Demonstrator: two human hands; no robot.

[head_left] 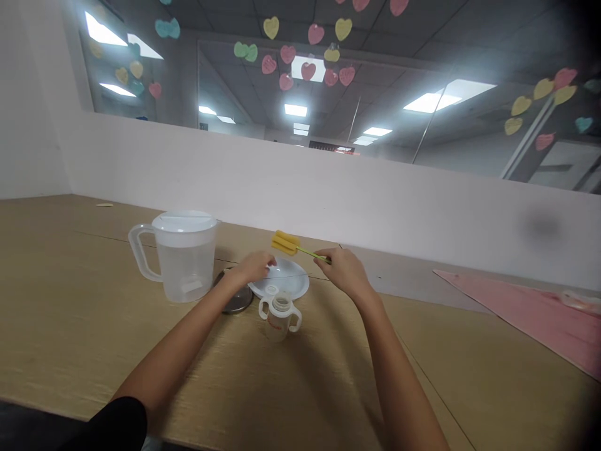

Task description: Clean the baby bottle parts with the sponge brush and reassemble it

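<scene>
In my right hand [345, 269] is a bottle brush, its thin green handle between my closed fingers. The brush's yellow sponge head [285, 242] points left, above the far rim of a white bowl [295, 285]. My left hand [256, 266] is over the bowl's left side with its fingers curled; whether something small is in them is hidden. A small white ring-like piece [271, 290] shows at the bowl's near edge. Just in front stands a two-handled baby bottle [278, 322], upright, its threaded mouth uncovered.
A lidded clear plastic pitcher [185, 263] stands to the left, its handle facing left. Partly under my left forearm lies a dark round metal lid or dish [238, 302]. A pink cloth [530, 316] is at the right. Behind the table rises a white wall [282, 181] with a window above.
</scene>
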